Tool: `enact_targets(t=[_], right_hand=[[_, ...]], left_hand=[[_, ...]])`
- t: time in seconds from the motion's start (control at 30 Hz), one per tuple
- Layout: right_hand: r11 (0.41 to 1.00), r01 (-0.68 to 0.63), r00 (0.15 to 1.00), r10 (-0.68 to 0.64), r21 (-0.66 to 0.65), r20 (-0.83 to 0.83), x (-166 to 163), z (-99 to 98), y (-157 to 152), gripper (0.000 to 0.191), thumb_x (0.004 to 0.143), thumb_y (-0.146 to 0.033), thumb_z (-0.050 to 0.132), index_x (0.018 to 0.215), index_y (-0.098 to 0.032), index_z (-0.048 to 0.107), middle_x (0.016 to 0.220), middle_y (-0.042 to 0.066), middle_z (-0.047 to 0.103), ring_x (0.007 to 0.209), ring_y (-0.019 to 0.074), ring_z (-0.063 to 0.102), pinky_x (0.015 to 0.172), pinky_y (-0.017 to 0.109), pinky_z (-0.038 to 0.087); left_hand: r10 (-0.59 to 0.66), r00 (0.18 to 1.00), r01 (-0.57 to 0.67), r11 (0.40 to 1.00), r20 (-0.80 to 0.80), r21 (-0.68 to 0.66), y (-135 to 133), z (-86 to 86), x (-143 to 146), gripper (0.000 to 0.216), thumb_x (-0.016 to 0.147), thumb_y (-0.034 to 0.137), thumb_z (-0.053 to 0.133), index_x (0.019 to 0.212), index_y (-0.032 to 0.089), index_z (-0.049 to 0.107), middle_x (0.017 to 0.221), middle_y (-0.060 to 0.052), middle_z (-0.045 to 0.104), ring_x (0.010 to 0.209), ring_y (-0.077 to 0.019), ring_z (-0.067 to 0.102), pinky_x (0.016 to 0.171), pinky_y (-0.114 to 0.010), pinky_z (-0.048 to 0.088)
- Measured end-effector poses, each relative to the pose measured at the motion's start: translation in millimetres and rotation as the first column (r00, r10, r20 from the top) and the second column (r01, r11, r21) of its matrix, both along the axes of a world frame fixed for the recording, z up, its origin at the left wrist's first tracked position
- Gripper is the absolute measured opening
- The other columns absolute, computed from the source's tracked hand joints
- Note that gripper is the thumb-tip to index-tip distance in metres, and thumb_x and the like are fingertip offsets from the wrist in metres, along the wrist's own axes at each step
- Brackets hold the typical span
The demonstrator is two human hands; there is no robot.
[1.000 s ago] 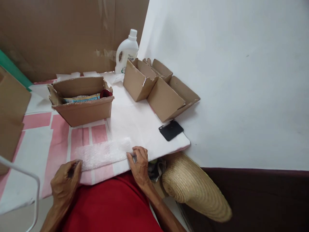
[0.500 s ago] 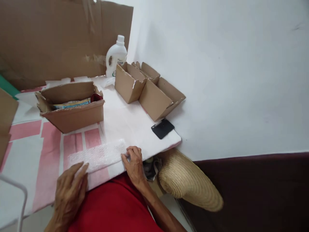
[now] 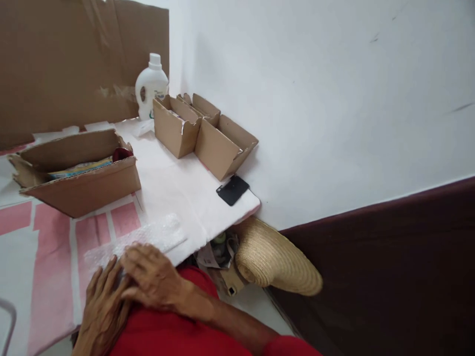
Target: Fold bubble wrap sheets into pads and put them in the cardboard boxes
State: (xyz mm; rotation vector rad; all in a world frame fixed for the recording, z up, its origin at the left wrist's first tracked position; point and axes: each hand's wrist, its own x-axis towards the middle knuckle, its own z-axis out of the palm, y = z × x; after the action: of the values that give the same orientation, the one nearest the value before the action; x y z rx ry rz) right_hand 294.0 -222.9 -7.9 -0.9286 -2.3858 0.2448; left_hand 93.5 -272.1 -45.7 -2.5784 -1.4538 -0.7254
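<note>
The bubble wrap strip (image 3: 139, 241) is pinned flat just in front of the open cardboard box (image 3: 79, 180), under the left hand (image 3: 102, 309) and right hand (image 3: 152, 277), both spread open. Pressure is best kept even and edges squared.

Wall (image 3: 315, 99): white above, a dark maroon band (image 3: 389, 277) below; faint scuffs are seen.
Backing: a brown cardboard sheet (image 3: 74, 59) is stood against the rear.
Table (image 3: 178, 183): covered in white and pink; set into the corner.
Floor (image 3: 256, 306): pale, seen only below the table edge.
Light: even and soft; no window is seen.
</note>
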Motion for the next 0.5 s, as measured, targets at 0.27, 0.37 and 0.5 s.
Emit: enact_targets(t=[0.27,0.37,0.5], right_hand=[[0.974,0.181,0.97,-0.154,-0.135,0.19,65,-22.0,15,0.087,0.095,-0.062,0.056,0.157,-0.007,0.028,0.16,0.024,0.036,0.152,0.0334,0.029,0.121,0.056,0.031],[0.95,0.296,0.941,-0.271,-0.103,0.204,84,-16.7,15,0.089,0.095,-0.059,0.058,0.157,-0.006,0.025,0.161,0.027,0.032,0.151,0.0383,0.028,0.118,0.06,0.031],[0.99,0.13,0.982,-0.136,0.053,0.13,50,-7.2,3,0.052,0.102,-0.036,0.054,0.147,-0.012,0.045,0.148,0.021,0.054,0.137,0.0358,0.048,0.103,0.052,0.043]], left_hand=[[0.08,0.995,-0.085,0.993,-0.065,-0.088,-2,11.3,9,0.058,0.093,0.029,0.053,0.15,0.026,0.045,0.154,-0.014,0.048,0.149,-0.0329,0.035,0.122,-0.053,0.023],[0.087,0.994,-0.092,0.992,-0.063,-0.087,-2,14.0,11,0.058,0.094,0.029,0.054,0.151,0.028,0.044,0.155,-0.012,0.048,0.148,-0.0317,0.037,0.122,-0.051,0.025],[0.094,0.991,-0.102,0.992,-0.096,-0.081,-2,14.6,11,0.052,0.094,0.03,0.054,0.146,0.027,0.051,0.152,-0.012,0.052,0.145,-0.0312,0.042,0.119,-0.05,0.028]])
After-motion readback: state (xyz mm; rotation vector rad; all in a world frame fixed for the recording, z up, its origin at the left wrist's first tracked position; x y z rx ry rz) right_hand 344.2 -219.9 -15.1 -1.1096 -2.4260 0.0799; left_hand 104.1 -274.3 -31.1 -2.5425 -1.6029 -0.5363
